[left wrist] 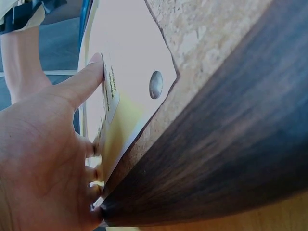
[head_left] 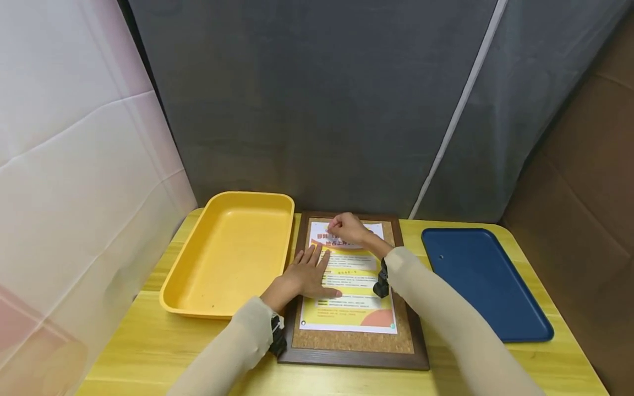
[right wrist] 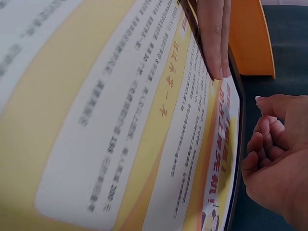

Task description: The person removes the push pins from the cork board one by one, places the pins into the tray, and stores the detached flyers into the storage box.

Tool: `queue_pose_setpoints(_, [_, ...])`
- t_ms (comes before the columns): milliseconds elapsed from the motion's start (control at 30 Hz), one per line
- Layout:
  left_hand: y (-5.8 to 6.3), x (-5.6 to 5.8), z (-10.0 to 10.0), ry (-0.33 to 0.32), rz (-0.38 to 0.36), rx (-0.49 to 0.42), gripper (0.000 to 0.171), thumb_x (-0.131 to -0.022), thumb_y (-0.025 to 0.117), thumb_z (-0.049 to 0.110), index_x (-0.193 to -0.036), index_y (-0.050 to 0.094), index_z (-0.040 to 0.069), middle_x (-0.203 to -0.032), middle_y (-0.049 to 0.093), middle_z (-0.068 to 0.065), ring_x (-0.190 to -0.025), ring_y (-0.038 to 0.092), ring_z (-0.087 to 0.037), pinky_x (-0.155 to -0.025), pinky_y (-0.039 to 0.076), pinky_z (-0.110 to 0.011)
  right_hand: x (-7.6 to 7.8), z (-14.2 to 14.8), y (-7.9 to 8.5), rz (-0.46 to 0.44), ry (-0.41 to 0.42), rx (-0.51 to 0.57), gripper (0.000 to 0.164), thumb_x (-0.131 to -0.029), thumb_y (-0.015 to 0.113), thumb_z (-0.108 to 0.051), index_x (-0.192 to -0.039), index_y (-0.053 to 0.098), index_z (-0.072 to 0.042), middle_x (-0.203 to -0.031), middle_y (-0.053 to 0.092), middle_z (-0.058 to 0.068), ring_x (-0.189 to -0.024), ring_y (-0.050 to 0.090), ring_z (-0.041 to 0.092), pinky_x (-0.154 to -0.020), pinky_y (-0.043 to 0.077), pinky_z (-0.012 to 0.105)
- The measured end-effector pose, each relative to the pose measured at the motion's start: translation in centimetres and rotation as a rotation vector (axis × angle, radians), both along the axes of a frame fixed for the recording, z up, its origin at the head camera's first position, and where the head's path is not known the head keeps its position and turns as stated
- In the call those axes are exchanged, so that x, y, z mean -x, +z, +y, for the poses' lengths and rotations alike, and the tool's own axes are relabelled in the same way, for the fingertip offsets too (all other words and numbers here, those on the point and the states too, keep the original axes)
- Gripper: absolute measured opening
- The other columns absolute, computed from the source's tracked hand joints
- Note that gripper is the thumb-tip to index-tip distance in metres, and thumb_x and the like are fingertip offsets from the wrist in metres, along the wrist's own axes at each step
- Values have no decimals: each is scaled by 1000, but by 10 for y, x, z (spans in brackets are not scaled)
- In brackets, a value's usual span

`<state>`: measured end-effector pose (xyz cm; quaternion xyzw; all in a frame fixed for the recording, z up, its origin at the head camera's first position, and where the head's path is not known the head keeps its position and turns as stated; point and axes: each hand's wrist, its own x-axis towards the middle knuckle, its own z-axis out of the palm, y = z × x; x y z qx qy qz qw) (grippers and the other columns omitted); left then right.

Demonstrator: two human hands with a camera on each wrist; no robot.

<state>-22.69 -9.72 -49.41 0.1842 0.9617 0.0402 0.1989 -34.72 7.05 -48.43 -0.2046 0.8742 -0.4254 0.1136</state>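
Observation:
A yellow and white poster [head_left: 346,313] with printed text lies on a cork board [head_left: 346,341] in a dark brown frame. My left hand [head_left: 308,279] rests on the poster's left side with fingers spread. A silver thumbtack [left wrist: 156,85] is in the poster's lower left corner, and a greenish thumbtack [head_left: 393,325] in its lower right corner. Over the poster's top part, towards its upper left corner, my right hand [head_left: 346,228] is curled. Its thumb and index finger pinch a small pale thing [right wrist: 259,98], too small to name.
Left of the board stands a deep yellow tray [head_left: 168,286], its edge close to the frame. A shallow blue tray [head_left: 495,286] lies to the right, with a small round shiny thing [head_left: 442,257] in it. A grey curtain [head_left: 317,110] hangs behind the wooden table [head_left: 134,352].

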Motion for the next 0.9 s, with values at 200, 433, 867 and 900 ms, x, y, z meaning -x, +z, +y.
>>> queue_pose_setpoints(200, [11,-7,-1,-10,11,-14,113,-93,56,79,-171,14,10,-178,2,-17,-165,3,-35,-131,9,-54,-8,11,4,22,20,-9,11,-99,66,-4,-97,75,2,-78,63,-1,-65,50,8,-59,40,21])
queue_pose_setpoints(433, [1,-1,-4,-19,16,-58,119,-90,55,83,-171,13,7,-177,0,-20,-164,1,-39,-131,7,-57,-16,25,14,55,37,-1,10,-99,68,-6,-94,75,-1,-85,70,5,-68,50,11,-62,40,23])
queue_pose_setpoints(867, [-4,2,-5,-12,10,-62,121,-88,56,86,-171,13,8,-178,0,-18,-164,1,-38,-130,6,-58,-33,40,20,57,126,5,12,-100,65,-3,-95,75,-1,-87,72,16,-68,51,11,-60,42,23])
queue_pose_setpoints(900, [-4,1,-6,-13,6,-67,121,-88,54,86,-171,12,9,-178,-1,-18,-164,0,-38,-130,6,-58,-35,41,21,59,128,-1,12,-100,64,-3,-95,75,-1,-88,72,16,-68,51,11,-61,42,23])
